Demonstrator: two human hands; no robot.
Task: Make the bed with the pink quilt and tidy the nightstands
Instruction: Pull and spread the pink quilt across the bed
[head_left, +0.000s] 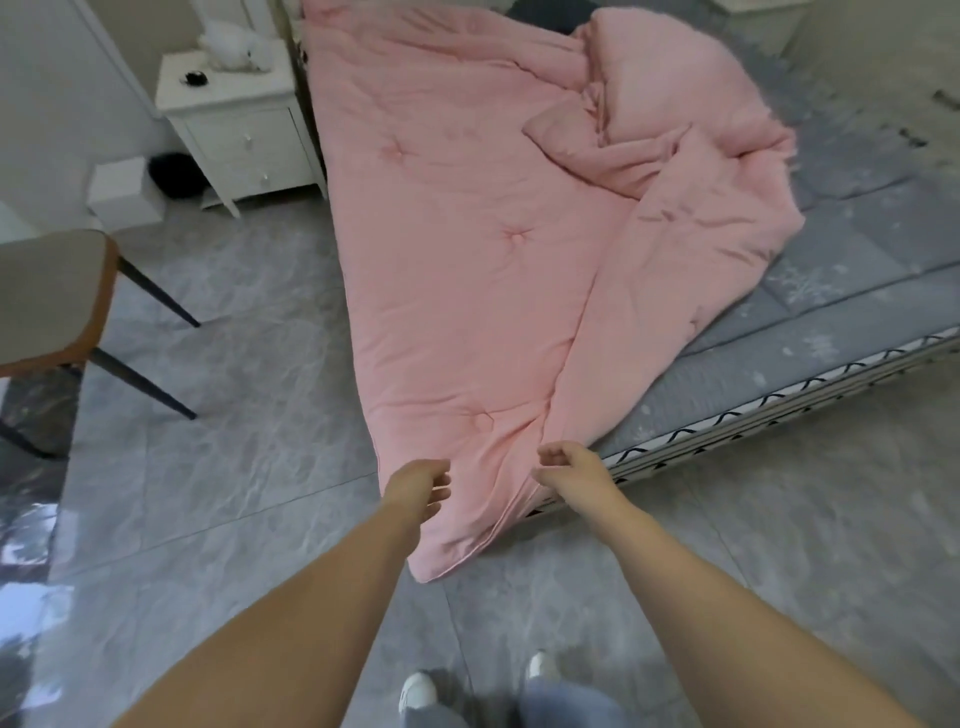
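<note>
The pink quilt (457, 270) lies along the left side of the bed (831, 291), bunched in a heap at the far right, and its near corner hangs over the bed's foot to the floor. My left hand (418, 486) hovers at the quilt's left edge near that corner, fingers loosely apart, holding nothing. My right hand (569, 470) is over the quilt's right fold, fingers curled but apart, gripping nothing. A white nightstand (234, 130) stands left of the bed with a small dark object (196, 78) and a white plush toy (231, 47) on top.
A chair (52, 296) with dark legs stands at the left on the grey tiled floor. A white box (124, 192) and a dark round object (174, 174) sit beside the nightstand. A second white piece of furniture (763, 21) shows at the far top right. My shoes (421, 691) are at the bottom.
</note>
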